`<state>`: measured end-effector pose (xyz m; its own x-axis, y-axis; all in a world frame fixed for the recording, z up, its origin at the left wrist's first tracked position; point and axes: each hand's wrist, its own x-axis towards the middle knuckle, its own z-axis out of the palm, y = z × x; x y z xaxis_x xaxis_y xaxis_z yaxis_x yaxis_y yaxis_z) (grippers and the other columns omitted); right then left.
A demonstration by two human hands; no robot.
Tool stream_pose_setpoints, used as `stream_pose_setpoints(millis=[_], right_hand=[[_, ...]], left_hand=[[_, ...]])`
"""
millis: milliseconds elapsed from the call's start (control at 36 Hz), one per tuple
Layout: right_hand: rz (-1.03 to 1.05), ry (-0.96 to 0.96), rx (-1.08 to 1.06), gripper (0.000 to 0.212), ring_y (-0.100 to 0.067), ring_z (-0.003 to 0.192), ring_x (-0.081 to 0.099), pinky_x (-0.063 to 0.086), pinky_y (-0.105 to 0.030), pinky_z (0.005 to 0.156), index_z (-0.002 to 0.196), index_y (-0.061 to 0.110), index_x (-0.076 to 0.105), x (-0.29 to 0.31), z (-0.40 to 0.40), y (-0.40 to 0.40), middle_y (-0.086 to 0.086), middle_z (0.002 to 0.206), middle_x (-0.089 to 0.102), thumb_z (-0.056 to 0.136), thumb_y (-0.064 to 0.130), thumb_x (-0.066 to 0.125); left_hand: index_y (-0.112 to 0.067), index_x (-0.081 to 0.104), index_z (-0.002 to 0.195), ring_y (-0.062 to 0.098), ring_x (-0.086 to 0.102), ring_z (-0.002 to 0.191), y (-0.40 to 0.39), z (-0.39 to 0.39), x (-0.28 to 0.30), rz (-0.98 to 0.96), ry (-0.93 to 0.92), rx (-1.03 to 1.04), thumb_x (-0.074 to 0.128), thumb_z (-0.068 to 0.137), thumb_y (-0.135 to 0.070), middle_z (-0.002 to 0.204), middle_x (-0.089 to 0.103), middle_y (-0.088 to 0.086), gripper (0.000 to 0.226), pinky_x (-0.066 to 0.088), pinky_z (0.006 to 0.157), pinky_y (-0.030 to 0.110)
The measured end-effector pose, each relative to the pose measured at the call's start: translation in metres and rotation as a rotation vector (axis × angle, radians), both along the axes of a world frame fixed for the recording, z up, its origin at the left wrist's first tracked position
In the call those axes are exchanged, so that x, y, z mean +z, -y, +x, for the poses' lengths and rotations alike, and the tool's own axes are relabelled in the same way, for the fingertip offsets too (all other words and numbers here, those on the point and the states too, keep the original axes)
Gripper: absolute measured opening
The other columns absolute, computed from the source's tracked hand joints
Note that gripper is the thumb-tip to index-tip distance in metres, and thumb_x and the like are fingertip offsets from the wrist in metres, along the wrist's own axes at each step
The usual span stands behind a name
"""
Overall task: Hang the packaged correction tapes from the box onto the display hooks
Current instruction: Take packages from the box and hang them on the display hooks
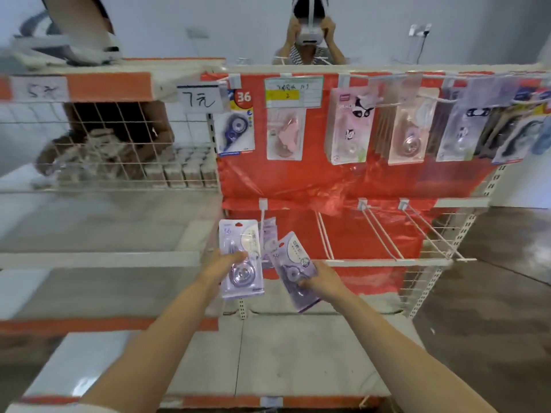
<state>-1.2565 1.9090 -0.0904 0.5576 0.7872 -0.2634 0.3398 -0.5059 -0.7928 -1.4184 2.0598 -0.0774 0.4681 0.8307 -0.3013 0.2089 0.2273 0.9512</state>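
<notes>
Left hand [222, 268] has an upright purple pack [241, 257] in its grip and right hand [320, 281] pinches a tilted pack [293, 271], both before the lower hook [264, 217] where more packs [268, 239] hang, under the red-backed top row [348, 126].

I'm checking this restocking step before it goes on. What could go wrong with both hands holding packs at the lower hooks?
1. The right hand pinches its tilted pack near the bottom, so it may slip.
2. The left hand holds a pack that hides much of the left hook, so its hole may miss.
</notes>
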Motion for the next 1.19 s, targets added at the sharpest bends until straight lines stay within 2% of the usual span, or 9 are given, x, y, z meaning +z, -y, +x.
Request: stream_pose_setpoints(millis=[111,278,444,583,750,944,1000,1083,1194], right_hand=[[-0.070,-0.008,0.090,0.057,-0.030,0.102,0.063,0.051,-0.036,0.085,0.109,0.013,0.065,-0.011,-0.015,-0.015,-0.014,0.112,0.068,0.054,0.025,0.056],[-0.101,-0.110,0.065,0.066,-0.027,0.109,0.059,0.049,-0.036,0.090,0.118,0.011,0.054,-0.035,-0.021,-0.023,-0.009,0.117,0.062,0.055,0.031,0.063],[-0.112,-0.137,0.046,0.039,-0.026,0.104,0.056,0.046,-0.033,0.086,0.119,0.009,0.048,-0.045,-0.018,-0.030,-0.011,0.119,0.060,0.084,0.014,0.065],[-0.136,-0.110,0.066,0.034,-0.027,0.100,0.056,0.049,-0.036,0.085,0.116,0.008,0.047,-0.050,-0.015,-0.035,-0.014,0.117,0.058,0.087,0.012,0.063],[-0.247,-0.041,0.104,0.018,-0.030,0.078,0.060,0.055,-0.033,0.053,0.101,0.009,0.046,-0.049,-0.010,-0.045,-0.010,0.100,0.051,0.093,0.019,0.059],[-0.339,0.109,0.066,0.036,-0.020,0.049,0.062,0.057,-0.032,0.062,0.106,0.003,0.060,-0.060,0.000,-0.063,-0.006,0.068,0.062,0.095,0.037,0.055],[-0.312,0.112,0.067,0.035,-0.027,0.062,0.068,0.053,-0.029,0.056,0.110,-0.002,0.060,-0.058,-0.002,-0.071,-0.012,0.081,0.065,0.096,0.030,0.055],[-0.340,0.222,0.106,0.029,-0.033,0.105,0.064,0.049,-0.032,0.076,0.118,-0.002,0.056,-0.059,-0.002,-0.078,-0.017,0.115,0.065,0.097,0.017,0.050],[-0.393,0.308,0.131,0.033,-0.035,0.117,0.056,0.046,-0.037,0.091,0.127,0.000,0.050,-0.064,-0.001,-0.076,-0.021,0.128,0.057,0.097,0.012,0.047]], left_hand=[[-0.008,0.067,0.104,0.032,0.068,0.091,-0.013,-0.028,-0.014,-0.013,-0.042,0.045,0.081,0.065,-0.014,0.097,0.072,0.014,0.042,0.053,0.089,0.046],[-0.002,0.068,0.101,0.030,0.068,0.076,-0.011,-0.037,-0.018,-0.039,-0.009,0.051,0.071,0.079,0.000,0.084,0.073,0.014,0.023,0.054,0.071,0.037],[-0.005,0.068,0.099,0.028,0.068,0.074,-0.005,-0.021,-0.022,-0.080,0.024,0.013,0.067,0.082,0.001,0.091,0.071,0.016,0.019,0.057,0.063,0.033],[-0.004,0.068,0.101,0.031,0.068,0.080,-0.001,-0.010,-0.025,-0.050,0.024,-0.032,0.066,0.083,0.002,0.093,0.071,0.017,0.020,0.056,0.077,0.041],[-0.010,0.068,0.089,0.025,0.068,0.072,0.001,-0.001,-0.026,-0.014,-0.022,-0.038,0.068,0.082,0.001,0.081,0.072,0.009,0.013,0.057,0.071,0.036],[-0.010,0.067,0.098,0.032,0.068,0.084,0.004,-0.011,-0.025,-0.020,-0.046,-0.049,0.063,0.085,0.002,0.099,0.071,0.016,0.018,0.057,0.078,0.043],[-0.008,0.066,0.101,0.040,0.066,0.093,0.007,-0.014,-0.023,-0.048,-0.027,-0.046,0.067,0.081,0.002,0.106,0.068,0.022,0.023,0.055,0.084,0.051],[-0.005,0.067,0.100,0.046,0.064,0.099,0.010,-0.018,-0.024,-0.080,-0.023,-0.035,0.073,0.065,-0.006,0.108,0.067,0.027,0.035,0.050,0.090,0.059],[-0.008,0.066,0.097,0.036,0.066,0.089,0.011,-0.019,-0.029,-0.056,-0.043,-0.036,0.064,0.082,0.007,0.104,0.068,0.022,0.021,0.054,0.084,0.048]])
